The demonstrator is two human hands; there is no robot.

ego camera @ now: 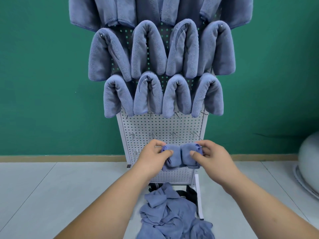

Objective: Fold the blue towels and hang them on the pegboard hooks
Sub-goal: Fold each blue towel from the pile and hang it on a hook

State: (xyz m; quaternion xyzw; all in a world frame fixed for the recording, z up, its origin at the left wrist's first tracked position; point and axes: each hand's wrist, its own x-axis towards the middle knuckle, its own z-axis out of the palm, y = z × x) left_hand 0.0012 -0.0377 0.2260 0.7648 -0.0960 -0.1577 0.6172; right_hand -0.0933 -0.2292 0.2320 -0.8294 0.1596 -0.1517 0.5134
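Observation:
A folded blue towel [180, 156] is held in front of the lower part of the white pegboard [162, 125]. My left hand [151, 157] pinches its left end and my right hand [210, 155] pinches its right end. The towel sags in the middle between them. Above, several folded blue towels [148, 49] hang in rows over the pegboard hooks. Bare metal hooks [173, 134] stick out just above my hands. A heap of unfolded blue towels [169, 214] lies on the floor at the foot of the board.
A green wall [43, 83] stands behind the pegboard, with a wooden skirting along the pale tiled floor [51, 187]. A grey rounded object [309, 161] sits at the right edge. The board's white foot [198, 195] juts forward beside the heap.

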